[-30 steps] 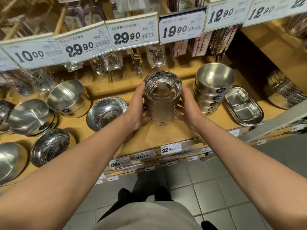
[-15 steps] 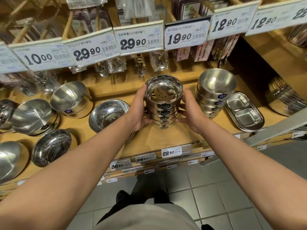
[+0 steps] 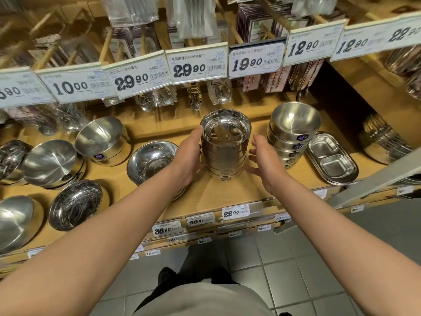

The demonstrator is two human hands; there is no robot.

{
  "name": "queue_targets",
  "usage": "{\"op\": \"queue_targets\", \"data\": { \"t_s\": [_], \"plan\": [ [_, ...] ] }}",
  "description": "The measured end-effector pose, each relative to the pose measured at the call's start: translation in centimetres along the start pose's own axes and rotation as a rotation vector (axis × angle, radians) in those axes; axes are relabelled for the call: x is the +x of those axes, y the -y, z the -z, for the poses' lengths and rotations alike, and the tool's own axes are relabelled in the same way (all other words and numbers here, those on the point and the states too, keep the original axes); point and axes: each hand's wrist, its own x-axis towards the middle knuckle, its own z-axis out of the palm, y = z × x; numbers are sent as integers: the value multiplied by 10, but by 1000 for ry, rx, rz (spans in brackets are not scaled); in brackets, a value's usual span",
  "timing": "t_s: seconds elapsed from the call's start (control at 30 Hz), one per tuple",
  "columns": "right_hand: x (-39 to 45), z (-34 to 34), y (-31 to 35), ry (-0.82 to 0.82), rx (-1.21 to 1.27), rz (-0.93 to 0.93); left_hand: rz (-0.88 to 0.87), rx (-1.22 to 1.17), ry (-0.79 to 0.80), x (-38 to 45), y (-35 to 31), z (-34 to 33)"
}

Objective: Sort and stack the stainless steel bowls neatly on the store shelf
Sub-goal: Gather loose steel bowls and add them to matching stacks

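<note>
A stack of steel bowls [image 3: 224, 147] stands upright on the wooden shelf [image 3: 239, 192], between a person's two hands. The left hand [image 3: 188, 160] lies against the stack's left side, thumb up by the top rim, fingers relaxed. The right hand [image 3: 265, 161] hangs just off the stack's right side, fingers straight and spread, a gap showing between palm and steel; whether its fingertips touch the base cannot be told. Just right of the right hand stands a second stack [image 3: 293, 135], its bowls wider, with a two-part tray [image 3: 331, 160] beyond it. Left of the left hand a shiny bowl [image 3: 152, 161] leans on its side, with more tilted bowls [image 3: 51, 164] farther left. Above the hands hang price tags [image 3: 197, 66].
</note>
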Motion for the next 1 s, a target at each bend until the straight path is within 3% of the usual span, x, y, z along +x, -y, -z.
{"op": "queue_targets", "data": {
  "t_s": [0.1,0.17,0.33,0.5,0.8,1.0],
  "plan": [
    [-12,2,-11,-124,-52,34,-84,103,-107,-13,-1,12],
    [-24,2,-20,-121,-63,59,-141,132,-156,-24,3,28],
    [-47,-15,-33,94,-185,39,-223,64,-345,-52,13,88],
    [-54,-52,-39,322,-259,-8,-168,20,-475,-61,25,145],
    [-44,-109,-42,287,-347,-63,-24,-35,-494,-87,58,188],
    [-73,-135,-54,429,-278,-93,-30,-98,-554,-114,58,213]
  ]
}}
